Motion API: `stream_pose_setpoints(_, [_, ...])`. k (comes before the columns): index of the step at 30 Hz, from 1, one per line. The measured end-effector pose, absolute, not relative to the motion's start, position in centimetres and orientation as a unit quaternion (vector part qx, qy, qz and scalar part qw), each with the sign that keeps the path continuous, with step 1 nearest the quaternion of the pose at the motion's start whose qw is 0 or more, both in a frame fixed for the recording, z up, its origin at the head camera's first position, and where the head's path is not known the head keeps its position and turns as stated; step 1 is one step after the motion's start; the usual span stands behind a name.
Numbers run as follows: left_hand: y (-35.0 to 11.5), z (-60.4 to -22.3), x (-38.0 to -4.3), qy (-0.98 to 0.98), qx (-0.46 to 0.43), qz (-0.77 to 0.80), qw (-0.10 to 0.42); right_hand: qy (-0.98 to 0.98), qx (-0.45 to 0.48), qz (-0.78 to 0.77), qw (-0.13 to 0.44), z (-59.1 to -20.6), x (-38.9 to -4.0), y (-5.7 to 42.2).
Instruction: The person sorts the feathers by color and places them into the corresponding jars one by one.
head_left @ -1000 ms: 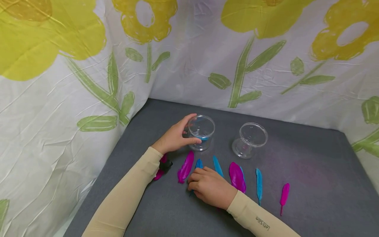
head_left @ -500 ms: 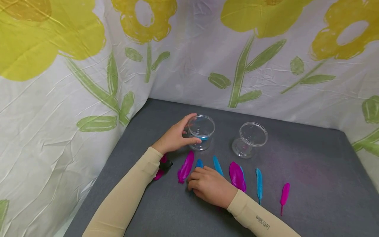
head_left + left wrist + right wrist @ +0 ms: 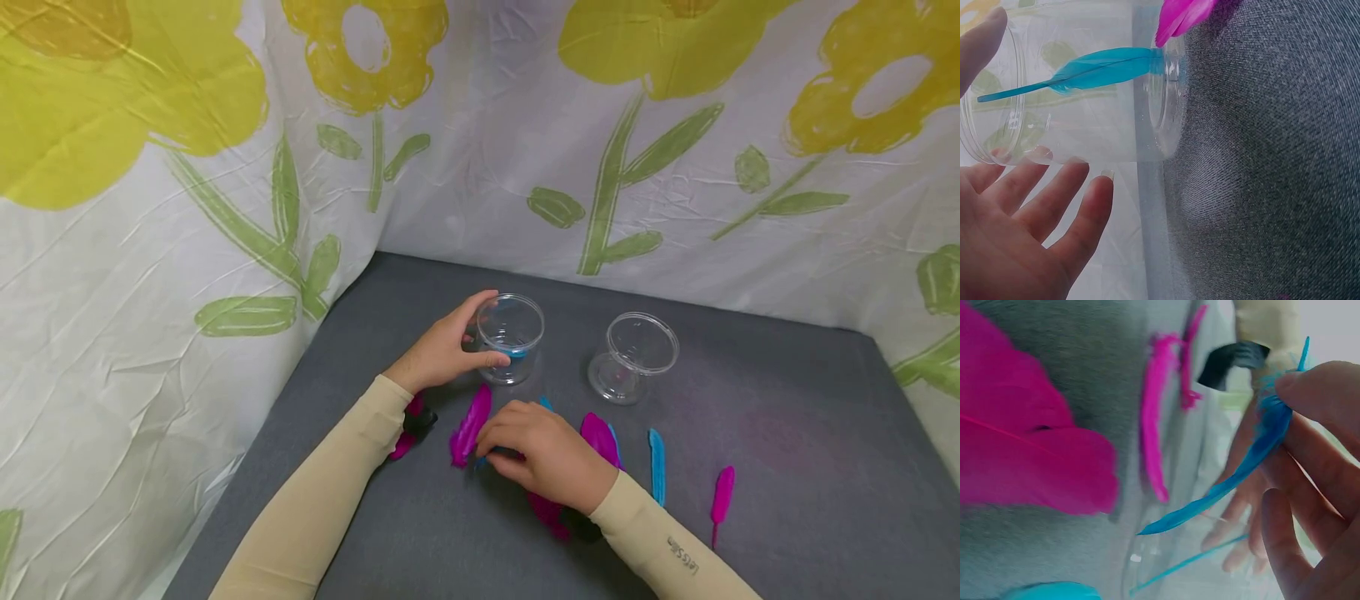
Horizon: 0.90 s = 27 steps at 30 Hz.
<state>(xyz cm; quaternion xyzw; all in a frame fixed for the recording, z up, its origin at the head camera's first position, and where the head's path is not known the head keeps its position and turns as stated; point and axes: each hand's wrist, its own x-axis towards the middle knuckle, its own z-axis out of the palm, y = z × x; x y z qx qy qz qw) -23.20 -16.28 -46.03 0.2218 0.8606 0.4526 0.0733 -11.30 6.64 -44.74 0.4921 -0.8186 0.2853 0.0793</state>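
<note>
My left hand (image 3: 442,346) holds a clear plastic jar (image 3: 529,365) upright on the dark tabletop, thumb on the near side and fingers on the far side. Inside the jar leans a blue feather (image 3: 1107,67), quill upward. In the right wrist view, my right hand (image 3: 1316,456) pinches another blue feather (image 3: 1241,472) near its quill, between thumb and fingers. That hand is above the table, in front of the jar; in the head view it hides most of its feather. Just left of it lies a purple-magenta feather (image 3: 470,427).
A second clear plastic container (image 3: 641,368) stands right of the jar. Along the table lie a wide magenta feather (image 3: 598,435), a blue feather (image 3: 657,467) and a slim pink feather (image 3: 722,496). More pink shows beside the left cuff. A flower-print cloth (image 3: 480,167) hangs behind.
My right hand has lifted slightly off the table with the blue feather, which previously lay between the purple-magenta and other blue feathers. My left hand and the jar have stayed in place.
</note>
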Motion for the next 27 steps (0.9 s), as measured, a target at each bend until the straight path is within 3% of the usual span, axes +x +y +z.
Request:
stream_pose_setpoints(7, [-16.3,-45.8,-23.1,0.862,0.22,0.451,0.068,-0.8,0.46,0.379,0.068,-43.3,-12.3,7.4])
stream_pose_setpoints(18, [-16.3,-46.0,-23.1,0.857,0.232,0.456,0.068,-0.796,0.327,0.507,0.031,-39.2,-14.0,9.0])
stream_pose_setpoints(27, [-16.2,-45.8,-23.0,0.861,0.219,0.452,0.077,-0.78,0.298,0.549,0.041,-36.2,-15.7,8.7])
